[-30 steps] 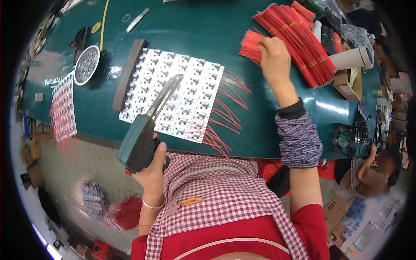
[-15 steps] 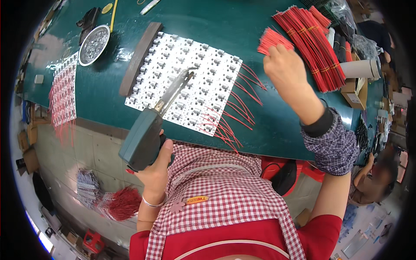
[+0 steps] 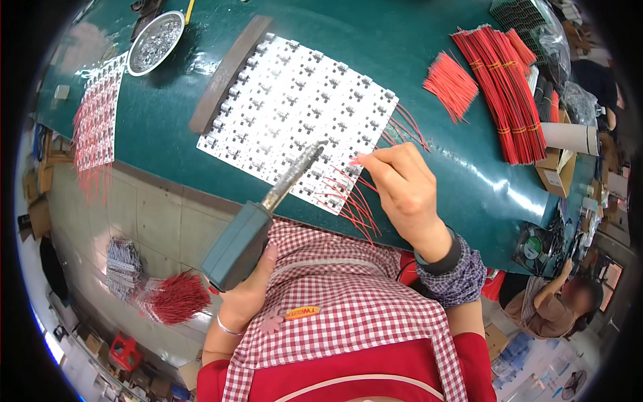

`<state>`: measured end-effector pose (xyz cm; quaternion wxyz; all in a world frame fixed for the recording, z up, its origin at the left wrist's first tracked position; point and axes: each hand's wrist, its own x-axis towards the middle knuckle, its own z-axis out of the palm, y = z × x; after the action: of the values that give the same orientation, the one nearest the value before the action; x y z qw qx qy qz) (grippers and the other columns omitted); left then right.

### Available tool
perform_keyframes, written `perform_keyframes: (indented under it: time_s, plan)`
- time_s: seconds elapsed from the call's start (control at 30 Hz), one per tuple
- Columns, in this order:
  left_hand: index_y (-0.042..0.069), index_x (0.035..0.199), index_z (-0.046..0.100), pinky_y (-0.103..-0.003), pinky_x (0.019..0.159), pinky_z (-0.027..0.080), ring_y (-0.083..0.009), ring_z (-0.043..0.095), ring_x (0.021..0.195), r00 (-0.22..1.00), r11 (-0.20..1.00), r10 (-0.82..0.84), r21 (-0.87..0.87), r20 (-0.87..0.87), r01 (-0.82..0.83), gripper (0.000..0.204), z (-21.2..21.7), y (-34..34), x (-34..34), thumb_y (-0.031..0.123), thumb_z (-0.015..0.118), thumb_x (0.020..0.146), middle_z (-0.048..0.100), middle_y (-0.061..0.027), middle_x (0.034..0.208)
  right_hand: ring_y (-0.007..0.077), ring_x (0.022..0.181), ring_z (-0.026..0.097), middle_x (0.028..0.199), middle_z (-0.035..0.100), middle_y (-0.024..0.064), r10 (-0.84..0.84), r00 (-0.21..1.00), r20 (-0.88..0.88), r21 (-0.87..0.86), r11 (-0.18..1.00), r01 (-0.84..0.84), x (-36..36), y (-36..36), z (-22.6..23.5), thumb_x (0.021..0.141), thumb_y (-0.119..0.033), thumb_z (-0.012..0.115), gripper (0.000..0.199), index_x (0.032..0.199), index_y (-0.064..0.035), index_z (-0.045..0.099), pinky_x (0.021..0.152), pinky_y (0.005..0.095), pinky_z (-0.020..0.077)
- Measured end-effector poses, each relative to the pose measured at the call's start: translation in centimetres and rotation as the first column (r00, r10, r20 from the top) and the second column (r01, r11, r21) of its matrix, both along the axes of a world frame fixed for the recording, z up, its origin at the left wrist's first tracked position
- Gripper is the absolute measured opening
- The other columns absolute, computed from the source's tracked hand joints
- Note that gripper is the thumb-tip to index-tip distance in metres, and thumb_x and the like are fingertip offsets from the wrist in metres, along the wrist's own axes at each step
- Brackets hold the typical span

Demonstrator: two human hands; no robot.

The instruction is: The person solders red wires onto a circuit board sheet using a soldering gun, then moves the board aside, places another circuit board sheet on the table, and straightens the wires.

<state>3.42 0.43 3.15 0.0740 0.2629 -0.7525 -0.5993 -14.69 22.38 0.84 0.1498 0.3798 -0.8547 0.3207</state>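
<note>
Circuit panel (image 3: 295,124), a thin white sheet with rows of small dark parts, lies flat and slightly askew on the glossy green bench (image 3: 382,47), just in front of the person. Along its left edge rests a straight, matte, dark brown bar (image 3: 231,77). Slender red wires (image 3: 358,209), smooth and gently curved, fan out past the panel's right edge. Near that edge the right hand (image 3: 407,191) has thumb and fingertips pinched together on a fine red wire end (image 3: 353,161). Below the panel the left hand (image 3: 253,287) is wrapped around a soldering gun (image 3: 238,246) with a blocky teal-grey plastic body; its narrow metal barrel slants up over the panel, though whether the tip touches cannot be told. Well left of the panel lies another panel (image 3: 100,124), covered in red wires; at its upper left stands a round metal bowl (image 3: 134,71) of glinting silvery bits. Right of it lie a loose pile of straight, short red wires (image 3: 451,87) and, beyond, a thick sheaf of longer wires (image 3: 502,94) bound with yellow bands.
</note>
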Motion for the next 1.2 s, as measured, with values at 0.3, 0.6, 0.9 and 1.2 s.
perform_keyframes:
  time_s: [0.3,0.6,0.9,1.2]
  plan:
    - [-0.004,0.102,0.071,-0.034,0.072,0.056,-0.0273,0.071,0.082,0.970,0.925,-0.242,-0.309,-0.026,0.222,0.025,-1.6,-0.1,1.5,-0.002,0.078,0.078,0.071,-0.0167,0.098,0.0244,0.078,0.062,0.090,0.066,0.0082,0.132,0.987,0.095,0.021,0.991,-0.134,-0.2,-0.6,-1.4,0.070,0.004,0.070,0.029,0.099,-0.0007,0.069,0.064,0.0339,0.0515]
    - [-0.004,0.096,0.072,-0.033,0.068,0.057,-0.0290,0.070,0.079,0.961,0.882,-0.274,-0.409,-0.043,0.233,0.023,-1.0,0.7,0.5,-0.006,0.077,0.074,0.069,-0.0156,0.092,0.0267,0.086,0.060,0.096,0.063,0.0115,0.153,0.983,0.105,0.105,0.981,-0.164,0.3,-1.1,-0.9,0.071,0.001,0.068,0.033,0.104,0.0039,0.066,0.069,0.0343,0.0529]
    - [-0.003,0.093,0.072,-0.033,0.069,0.056,-0.0282,0.069,0.079,0.959,0.892,-0.277,-0.385,-0.052,0.237,0.021,-0.6,1.1,-0.3,-0.008,0.076,0.072,0.068,-0.0142,0.091,0.0262,0.087,0.059,0.097,0.062,0.0114,0.139,0.984,0.111,0.127,0.980,-0.152,0.5,-1.1,-0.9,0.071,0.002,0.067,0.033,0.103,0.0051,0.065,0.072,0.0340,0.0527]
    - [-0.003,0.086,0.069,-0.032,0.064,0.055,-0.0268,0.067,0.074,0.960,0.901,-0.266,-0.375,-0.082,0.218,0.018,-0.4,1.3,-0.7,-0.009,0.074,0.069,0.065,-0.0123,0.085,0.0252,0.087,0.059,0.096,0.061,0.0115,0.128,0.987,0.100,0.157,0.977,-0.143,0.5,-1.4,-0.5,0.076,0.001,0.070,0.026,0.102,0.0053,0.066,0.071,0.0330,0.0525]
